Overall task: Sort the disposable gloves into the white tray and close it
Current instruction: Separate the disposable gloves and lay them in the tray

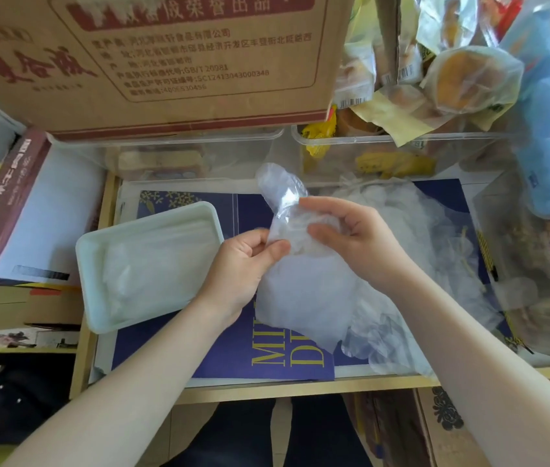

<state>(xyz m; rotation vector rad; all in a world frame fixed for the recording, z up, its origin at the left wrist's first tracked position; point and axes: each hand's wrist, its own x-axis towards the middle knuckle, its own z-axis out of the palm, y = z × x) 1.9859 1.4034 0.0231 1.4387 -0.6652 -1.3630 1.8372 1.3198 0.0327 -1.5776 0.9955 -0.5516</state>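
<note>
a printed cardboard box [165,55] stood behind the wooden table [266,389]; clear snack-filled bins [401,153] sat beneath that box.

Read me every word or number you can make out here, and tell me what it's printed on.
"GB/T 20981", "SC12413043000348": cardboard box; its Chinese print is too blurred to quote.
"MI", "DI", cut off by the gloves: gold letters on the blue sheet.
Maroon box, snack barcodes: unreadable.

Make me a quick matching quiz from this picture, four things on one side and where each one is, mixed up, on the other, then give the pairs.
1. white tray
2. held glove
3. loose glove pile
4. cardboard box

A. pinched between both hands
B. behind the clear containers
C. by the left hand
D. beyond the right hand

Pairs: 1-C, 2-A, 3-D, 4-B
</note>
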